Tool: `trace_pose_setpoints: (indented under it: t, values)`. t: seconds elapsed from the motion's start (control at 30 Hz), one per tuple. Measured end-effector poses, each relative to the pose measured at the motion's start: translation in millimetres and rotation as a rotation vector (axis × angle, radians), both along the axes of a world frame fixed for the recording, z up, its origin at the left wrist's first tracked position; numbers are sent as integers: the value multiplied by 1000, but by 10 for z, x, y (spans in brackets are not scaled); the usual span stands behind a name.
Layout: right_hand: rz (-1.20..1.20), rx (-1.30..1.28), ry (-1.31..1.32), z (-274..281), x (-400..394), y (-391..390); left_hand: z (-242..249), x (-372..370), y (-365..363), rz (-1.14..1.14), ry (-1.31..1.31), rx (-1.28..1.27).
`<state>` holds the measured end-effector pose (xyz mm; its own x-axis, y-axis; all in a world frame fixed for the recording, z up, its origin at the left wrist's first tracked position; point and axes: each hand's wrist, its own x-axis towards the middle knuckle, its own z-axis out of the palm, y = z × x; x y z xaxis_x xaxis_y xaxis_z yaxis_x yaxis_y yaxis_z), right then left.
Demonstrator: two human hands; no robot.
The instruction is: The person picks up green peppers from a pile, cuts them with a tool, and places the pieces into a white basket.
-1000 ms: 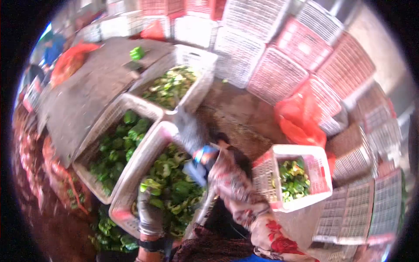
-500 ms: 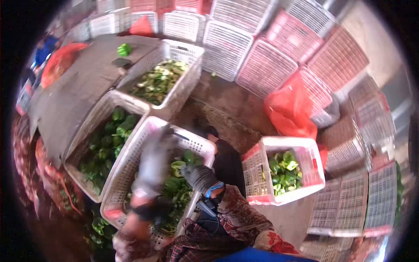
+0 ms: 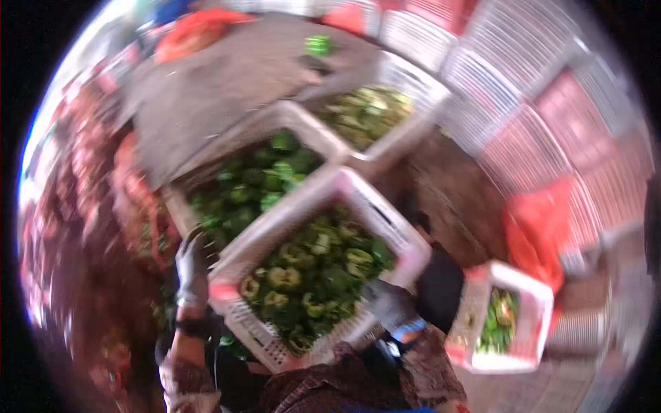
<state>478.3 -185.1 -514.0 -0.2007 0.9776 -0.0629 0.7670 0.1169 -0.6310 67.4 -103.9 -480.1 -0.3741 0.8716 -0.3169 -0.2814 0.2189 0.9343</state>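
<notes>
Head view shows green bell peppers [image 3: 320, 275] in a plastic crate [image 3: 258, 336] between the left hand [image 3: 191, 272], outside its corner, and the right hand [image 3: 392, 305], at its edge, presumably set close to the fingers for easy reach. Blur hides whether they are apart or clamped.

A whitish plastic crate [image 3: 255, 329] with pinkish corners, which stood slantwise at the centre of the frame, its open top facing up, green peppers [image 3: 323, 268] that lay heaped loosely inside, mostly dark, some showing paler yellowish-green patches, their outlines softened by blur
</notes>
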Motion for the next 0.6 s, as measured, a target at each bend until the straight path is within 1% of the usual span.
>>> trace_pose_setpoints:
  t: [0.07, 0.13, 0.17, 0.2, 0.27, 0.33, 0.37, 0.4, 0.47, 0.5, 0.57, 0.6]
  values:
    - [-35, 269, -70, 175, -153, 238, -225, -286, 226, -43, 108, 71]
    - [4, 279, -135, 207, -235, 443, -296, -284, 502, -46, 128, 50]
    - [-35, 395, -37, 121, -304, 508, -499, -320, 704, -131, 328, 1]
    - [-10, 319, -117, 99, -338, 503, -665, -345, 894, -221, 525, -53]
    - [40, 174, -241, 78, -414, 488, -718, -216, 1161, -498, 1132, 113]
    - [72, 156, -116, 73, -463, 483, -654, -49, 1462, -628, 1358, -54]
    - [96, 90, -167, 62, -468, 485, -792, -10, 1664, -660, 1446, -206]
    - [139, 87, -177, 91, -462, 495, -912, 9, 1805, -696, 1458, -288]
    - [51, 35, -82, 192, -555, 547, -1004, 96, 1992, -770, 1474, -453]
    - [94, 56, -167, 149, -514, 558, -1107, 106, 2046, -718, 1541, -412]
    - [169, 103, -335, 57, -419, 518, -1145, 61, 2115, -668, 1436, -352]
    - [109, 89, -200, 70, -436, 551, -1165, -20, 2104, -645, 1384, -327]
